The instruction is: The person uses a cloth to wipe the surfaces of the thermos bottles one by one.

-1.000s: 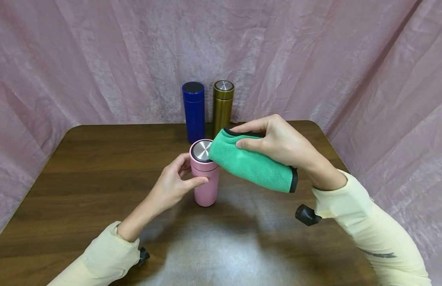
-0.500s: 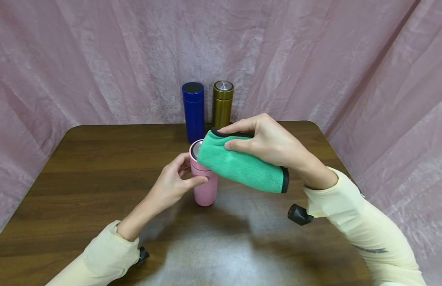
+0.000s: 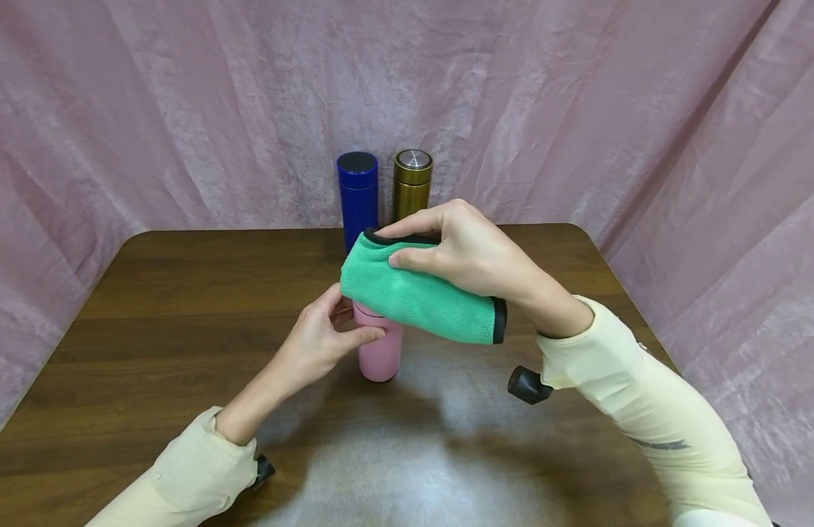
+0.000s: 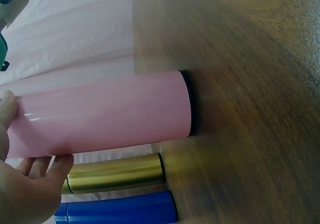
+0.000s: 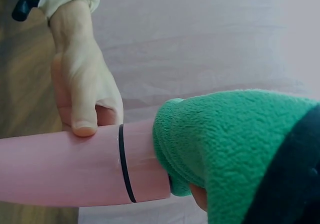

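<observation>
The cloth (image 3: pixel 420 293) covers the top of the pink bottle (image 3: pixel 379 359), and the left hand (image 3: pixel 324 329) bars its left side. From the right, the right hand (image 3: pixel 473 252) and right sleeve (image 3: pixel 644 395) block the way above the table (image 3: pixel 183 300). Behind, the blue bottle (image 3: pixel 359 201) and gold bottle (image 3: pixel 412 194) leave only a narrow gap, with the curtain (image 3: pixel 249 110) just beyond. Room to pass lies low in front, between the right sleeve and left sleeve (image 3: pixel 196 465), and across the table's far left.

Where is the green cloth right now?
In the head view, the green cloth is near the centre, in the right hand, over the top of the pink bottle that the left hand grips.
</observation>
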{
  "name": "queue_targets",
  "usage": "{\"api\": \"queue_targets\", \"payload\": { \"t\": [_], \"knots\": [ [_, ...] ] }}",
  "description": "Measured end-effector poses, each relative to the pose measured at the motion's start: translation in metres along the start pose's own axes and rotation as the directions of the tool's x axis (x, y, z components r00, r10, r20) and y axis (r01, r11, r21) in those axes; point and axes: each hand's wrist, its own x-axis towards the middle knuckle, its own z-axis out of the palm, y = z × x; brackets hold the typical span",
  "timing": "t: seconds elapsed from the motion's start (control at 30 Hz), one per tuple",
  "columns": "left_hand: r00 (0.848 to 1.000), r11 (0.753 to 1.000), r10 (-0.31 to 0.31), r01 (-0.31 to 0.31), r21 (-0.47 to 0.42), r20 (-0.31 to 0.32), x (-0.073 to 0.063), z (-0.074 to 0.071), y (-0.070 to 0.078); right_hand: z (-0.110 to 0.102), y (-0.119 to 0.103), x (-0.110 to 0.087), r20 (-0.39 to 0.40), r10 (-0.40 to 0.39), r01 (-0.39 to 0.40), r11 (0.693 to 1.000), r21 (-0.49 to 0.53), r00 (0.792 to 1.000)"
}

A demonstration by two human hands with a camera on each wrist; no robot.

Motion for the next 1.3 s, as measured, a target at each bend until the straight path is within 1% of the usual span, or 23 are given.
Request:
{"api": "queue_targets", "payload": {
  "t": [0.17, 0.3, 0.4, 0.6, 0.77, 0.93, 1.13, 1.3],
  "knots": [
    [1.000, 0.999, -0.022, 0.021, 0.029, 0.010, 0.001, -0.002, 0.001, 0.001, 0.000, 0.010, -0.010, 0.026, -0.026, 1.000, -0.001, 1.000],
    [0.999, 0.997, -0.036, 0.037, 0.063, -0.008, 0.001, -0.002, 0.001, 0.001, 0.005, 0.017, -0.028, 0.052, -0.052, 0.999, -0.002, 0.998],
    [1.000, 0.997, -0.023, 0.025, 0.078, -0.018, 0.001, -0.001, 0.001, -0.001, 0.009, 0.020, -0.045, 0.074, -0.074, 0.997, 0.003, 0.996],
    [1.000, 0.997, 0.012, -0.010, 0.073, -0.025, 0.002, 0.001, 0.000, -0.005, 0.017, 0.019, -0.064, 0.114, -0.113, 0.993, 0.012, 0.991],
    [0.999, 0.998, 0.015, -0.012, 0.066, -0.032, 0.001, 0.001, -0.002, -0.008, 0.025, 0.017, -0.076, 0.146, -0.146, 0.989, 0.009, 0.986],
    [0.999, 0.999, 0.006, -0.005, 0.052, -0.032, 0.001, 0.002, -0.001, -0.011, 0.032, 0.009, -0.085, 0.164, -0.164, 0.986, 0.013, 0.983],
    [0.999, 0.999, -0.003, 0.004, 0.046, -0.033, 0.001, 0.002, -0.001, -0.014, 0.039, 0.001, -0.085, 0.163, -0.163, 0.987, 0.005, 0.983],
    [0.999, 0.999, -0.006, 0.007, 0.043, -0.034, 0.001, 0.002, -0.002, -0.015, 0.041, -0.007, -0.080, 0.163, -0.164, 0.986, -0.015, 0.983]
  ]
}}
